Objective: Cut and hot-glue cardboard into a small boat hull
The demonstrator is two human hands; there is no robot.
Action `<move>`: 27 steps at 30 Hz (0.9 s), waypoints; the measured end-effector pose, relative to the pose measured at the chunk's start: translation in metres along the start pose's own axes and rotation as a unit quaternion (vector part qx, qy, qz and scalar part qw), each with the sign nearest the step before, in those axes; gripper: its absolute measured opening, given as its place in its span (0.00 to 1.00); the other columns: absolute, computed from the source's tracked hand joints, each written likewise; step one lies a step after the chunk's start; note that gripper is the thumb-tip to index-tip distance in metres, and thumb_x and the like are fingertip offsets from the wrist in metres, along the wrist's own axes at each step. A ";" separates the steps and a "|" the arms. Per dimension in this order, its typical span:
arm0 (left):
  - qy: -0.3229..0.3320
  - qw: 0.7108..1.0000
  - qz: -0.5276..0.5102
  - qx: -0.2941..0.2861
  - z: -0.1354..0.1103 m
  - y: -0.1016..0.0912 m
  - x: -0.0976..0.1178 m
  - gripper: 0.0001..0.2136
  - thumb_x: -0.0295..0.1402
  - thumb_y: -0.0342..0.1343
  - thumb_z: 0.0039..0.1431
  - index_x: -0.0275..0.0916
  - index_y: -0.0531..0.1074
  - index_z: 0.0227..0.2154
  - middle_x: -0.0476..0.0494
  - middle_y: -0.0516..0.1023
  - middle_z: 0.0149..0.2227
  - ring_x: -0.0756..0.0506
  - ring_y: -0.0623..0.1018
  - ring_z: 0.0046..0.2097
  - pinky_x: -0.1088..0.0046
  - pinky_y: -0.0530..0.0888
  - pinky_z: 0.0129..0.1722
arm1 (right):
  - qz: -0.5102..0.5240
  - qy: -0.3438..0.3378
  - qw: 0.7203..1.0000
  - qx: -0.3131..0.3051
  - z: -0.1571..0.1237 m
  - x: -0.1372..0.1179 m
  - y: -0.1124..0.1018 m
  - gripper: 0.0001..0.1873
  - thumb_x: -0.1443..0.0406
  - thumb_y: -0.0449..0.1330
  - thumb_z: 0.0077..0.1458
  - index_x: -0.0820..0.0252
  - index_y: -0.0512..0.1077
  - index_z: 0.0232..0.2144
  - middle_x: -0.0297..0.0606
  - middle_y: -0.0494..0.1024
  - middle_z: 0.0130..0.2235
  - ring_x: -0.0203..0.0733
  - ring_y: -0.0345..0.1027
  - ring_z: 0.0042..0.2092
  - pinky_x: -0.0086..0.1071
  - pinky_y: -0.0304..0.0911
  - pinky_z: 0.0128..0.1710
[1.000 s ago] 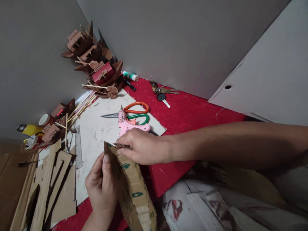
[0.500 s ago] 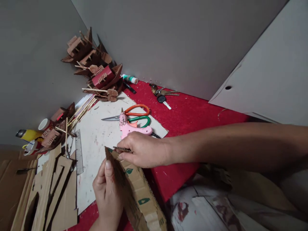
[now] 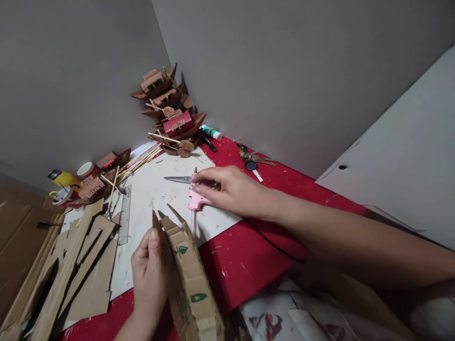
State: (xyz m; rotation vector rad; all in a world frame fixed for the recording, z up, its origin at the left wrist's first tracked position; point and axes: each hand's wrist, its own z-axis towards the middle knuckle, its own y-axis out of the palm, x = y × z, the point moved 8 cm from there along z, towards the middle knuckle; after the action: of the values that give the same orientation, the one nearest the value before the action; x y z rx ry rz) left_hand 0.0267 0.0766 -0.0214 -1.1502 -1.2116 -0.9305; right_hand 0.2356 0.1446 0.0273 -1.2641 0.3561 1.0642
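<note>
My left hand [image 3: 149, 270] is closed on a long folded cardboard piece [image 3: 188, 274] with green printed marks, pinching its near side wall between thumb and fingers. Strips at the far end of the piece stand apart. Over the white sheet, my right hand [image 3: 227, 192] has its thumb and fingers closed round a pink glue gun [image 3: 196, 201]. A pale glue stick [image 3: 194, 223] shows at the gun's lower side, and a black cord trails off under the forearm. Behind that hand lie scissors [image 3: 177, 179], their handles mostly covered.
Several brown model boats [image 3: 177, 123] stand in the corner, with more beside cups [image 3: 87, 169] and a yellow bottle [image 3: 62, 179] at left. Cardboard strips [image 3: 85, 265] and a ruler [image 3: 124, 215] lie left. Keys [image 3: 251, 165] and a glue tube [image 3: 212, 132] rest near the wall.
My right hand has left the far end of the cardboard and moved up onto the glue gun, taking hold of it. The left hand keeps its pinch. The camera view has shifted.
</note>
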 end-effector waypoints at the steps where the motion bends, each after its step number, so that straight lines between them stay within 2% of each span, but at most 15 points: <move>1: -0.006 1.000 -0.010 0.011 0.004 -0.006 -0.001 0.19 0.51 0.60 0.53 0.38 0.77 0.29 0.49 0.77 0.24 0.50 0.73 0.27 0.78 0.71 0.27 | -0.060 0.007 0.998 0.010 0.002 0.005 -0.006 0.14 0.62 0.54 0.61 0.65 0.75 0.43 0.43 0.79 0.38 0.41 0.71 0.40 0.30 0.60 0.40; 4: -0.020 0.998 -0.047 0.030 0.015 -0.022 -0.004 0.17 0.49 0.61 0.52 0.38 0.78 0.34 0.48 0.80 0.28 0.48 0.76 0.30 0.77 0.73 0.31 | -0.206 0.035 0.976 -0.064 0.004 0.017 0.000 0.17 0.58 0.56 0.58 0.62 0.73 0.45 0.47 0.78 0.45 0.48 0.71 0.46 0.33 0.61 0.42; 6: -0.023 0.997 -0.066 0.035 0.021 -0.028 -0.006 0.18 0.48 0.62 0.51 0.38 0.78 0.35 0.48 0.80 0.29 0.49 0.77 0.30 0.77 0.73 0.32 | -0.262 0.040 0.957 -0.117 -0.001 0.019 0.011 0.20 0.54 0.58 0.56 0.63 0.73 0.43 0.49 0.77 0.45 0.52 0.71 0.46 0.35 0.62 0.40; 8: -0.021 0.995 -0.087 0.036 0.023 -0.031 -0.006 0.18 0.47 0.64 0.49 0.38 0.78 0.35 0.48 0.80 0.28 0.49 0.76 0.29 0.77 0.72 0.31 | -0.296 0.033 0.944 -0.144 -0.005 0.016 0.023 0.18 0.56 0.59 0.53 0.64 0.72 0.41 0.49 0.78 0.43 0.53 0.72 0.44 0.35 0.62 0.38; 12: -0.005 0.990 -0.140 0.004 0.020 -0.028 0.002 0.18 0.45 0.64 0.50 0.39 0.78 0.40 0.47 0.82 0.33 0.49 0.78 0.33 0.77 0.73 0.34 | -0.294 0.042 0.946 -0.132 -0.008 0.014 0.036 0.13 0.65 0.56 0.54 0.64 0.71 0.42 0.49 0.79 0.43 0.51 0.73 0.42 0.34 0.62 0.38; 14: -0.003 0.988 -0.151 -0.029 0.018 -0.026 0.009 0.19 0.45 0.62 0.53 0.40 0.77 0.45 0.46 0.82 0.36 0.47 0.79 0.35 0.76 0.73 0.36 | -0.301 0.038 0.945 -0.123 -0.008 0.016 0.035 0.14 0.65 0.55 0.55 0.63 0.71 0.44 0.47 0.79 0.43 0.49 0.73 0.42 0.34 0.62 0.38; 16: 0.009 0.987 -0.151 -0.061 0.016 -0.026 0.018 0.20 0.45 0.61 0.55 0.40 0.76 0.48 0.45 0.82 0.39 0.47 0.79 0.37 0.75 0.73 0.36 | -0.292 0.039 0.950 -0.099 -0.006 0.017 0.025 0.16 0.62 0.54 0.57 0.63 0.71 0.45 0.46 0.79 0.43 0.47 0.73 0.39 0.34 0.62 0.36; 19: 0.039 0.983 -0.157 -0.085 0.015 -0.030 0.030 0.19 0.43 0.60 0.57 0.40 0.75 0.49 0.45 0.82 0.40 0.47 0.79 0.38 0.76 0.73 0.36 | -0.084 0.053 0.995 0.023 -0.007 0.012 -0.012 0.18 0.56 0.59 0.52 0.61 0.73 0.42 0.44 0.79 0.40 0.46 0.72 0.38 0.34 0.63 0.36; 21: 0.047 0.980 -0.172 -0.085 0.014 -0.034 0.033 0.18 0.41 0.62 0.56 0.40 0.77 0.48 0.46 0.83 0.38 0.49 0.78 0.36 0.77 0.72 0.36 | 0.099 0.069 0.987 0.107 -0.011 0.009 -0.033 0.18 0.56 0.60 0.52 0.59 0.72 0.43 0.41 0.78 0.35 0.44 0.71 0.34 0.34 0.64 0.33; 23: 0.043 0.978 -0.185 -0.090 0.012 -0.034 0.033 0.17 0.40 0.63 0.54 0.41 0.78 0.46 0.45 0.83 0.38 0.49 0.78 0.35 0.77 0.73 0.36 | 0.254 0.084 0.957 0.110 -0.014 0.006 -0.032 0.16 0.56 0.60 0.52 0.59 0.72 0.41 0.36 0.73 0.27 0.39 0.66 0.27 0.32 0.62 0.26; 24: 0.047 0.977 -0.185 -0.095 0.010 -0.034 0.034 0.17 0.40 0.63 0.54 0.41 0.78 0.46 0.45 0.83 0.38 0.48 0.79 0.37 0.76 0.73 0.38 | 0.310 0.086 0.941 0.108 -0.016 0.003 -0.028 0.16 0.56 0.62 0.51 0.59 0.71 0.40 0.35 0.71 0.25 0.37 0.64 0.25 0.31 0.60 0.24; 26: 0.074 0.979 -0.160 -0.104 0.007 -0.032 0.040 0.16 0.42 0.61 0.56 0.41 0.79 0.46 0.43 0.83 0.42 0.45 0.79 0.43 0.72 0.72 0.44 | 0.363 0.112 0.922 0.079 -0.018 0.001 -0.011 0.17 0.55 0.64 0.49 0.60 0.71 0.37 0.33 0.70 0.25 0.33 0.59 0.22 0.29 0.57 0.20; 27: 0.095 0.980 -0.140 -0.104 0.005 -0.032 0.044 0.16 0.42 0.59 0.58 0.41 0.79 0.46 0.42 0.82 0.44 0.44 0.78 0.47 0.71 0.71 0.48 | 0.362 0.127 0.922 0.049 -0.018 0.000 0.000 0.18 0.52 0.64 0.49 0.61 0.71 0.34 0.32 0.68 0.22 0.32 0.57 0.20 0.28 0.56 0.18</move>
State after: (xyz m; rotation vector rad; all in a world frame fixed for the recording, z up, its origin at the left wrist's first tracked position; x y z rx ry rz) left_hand 0.0011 0.0768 0.0272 -1.0398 -1.1560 -1.3768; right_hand 0.2415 0.1287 0.0216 -1.2037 1.1270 1.4743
